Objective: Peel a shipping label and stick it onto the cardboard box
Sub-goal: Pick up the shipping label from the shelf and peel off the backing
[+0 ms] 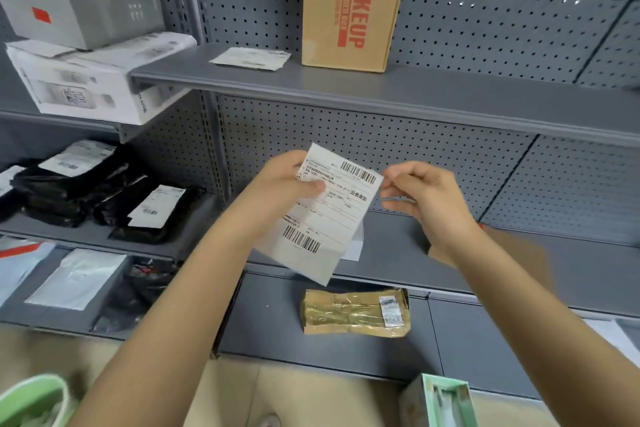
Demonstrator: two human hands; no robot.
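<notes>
My left hand [287, 180] grips a white shipping label [322, 218] by its upper left part, thumb pressed on the printed face. The label hangs tilted in front of the grey shelving, with barcodes at its top and bottom. My right hand [420, 196] is at the label's upper right corner, thumb and fingers pinched close to its edge; whether it holds the corner I cannot tell. A tall cardboard box [353, 3] printed MAKEUP in red stands upright on the upper shelf [450, 94], apart from both hands.
A loose sheet [251, 58] lies left of the box. A brown taped parcel [355, 312] lies on the lower shelf. Black bagged parcels [104, 198] and white boxes [86, 45] fill the left shelves. A green-edged box [440, 402] sits at the bottom right.
</notes>
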